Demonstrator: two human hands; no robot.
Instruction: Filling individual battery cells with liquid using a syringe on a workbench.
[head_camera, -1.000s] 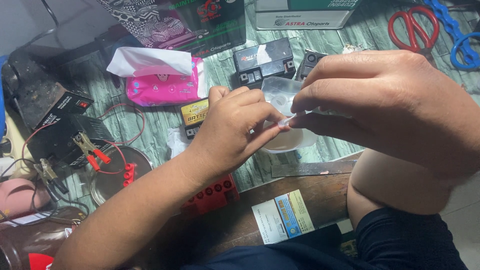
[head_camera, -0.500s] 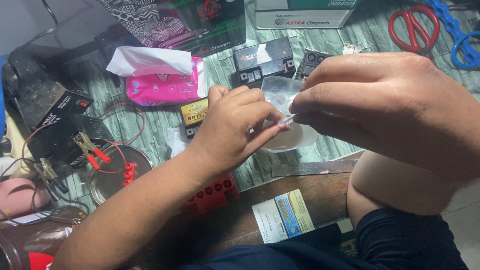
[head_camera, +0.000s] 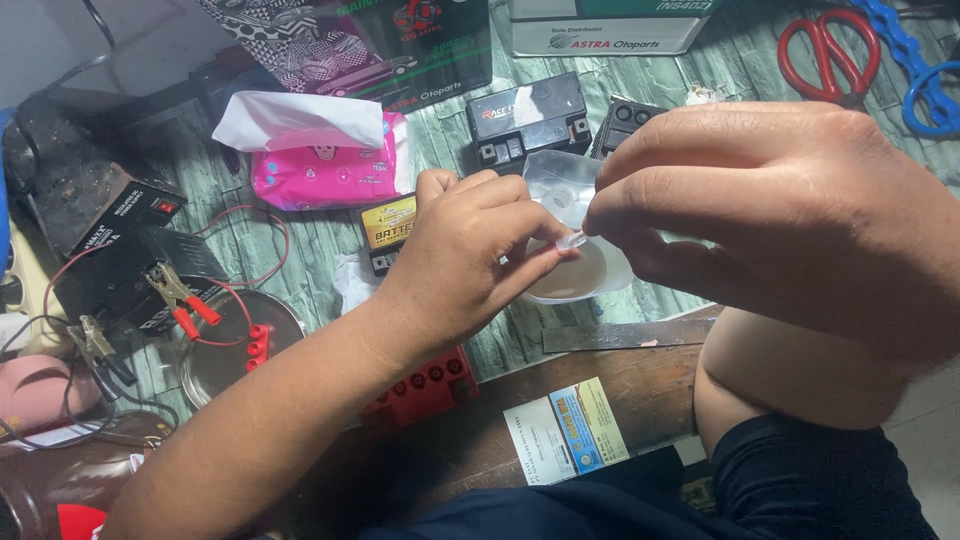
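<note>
Clear plastic bag (head_camera: 560, 190) pinched shut between our left hand (head_camera: 470, 255) and right hand (head_camera: 790, 200) | red strip (head_camera: 425, 385) lay nearer | scissors (head_camera: 825, 50) far right

Pink tissue pack (head_camera: 325, 170), white-blue card (head_camera: 566, 430)

We see even, soft indoor light, sharp across the middle. The right hand (head_camera: 790, 210) looms large and slightly soft; shadows deepen toward nine and seven o'clock.
</note>
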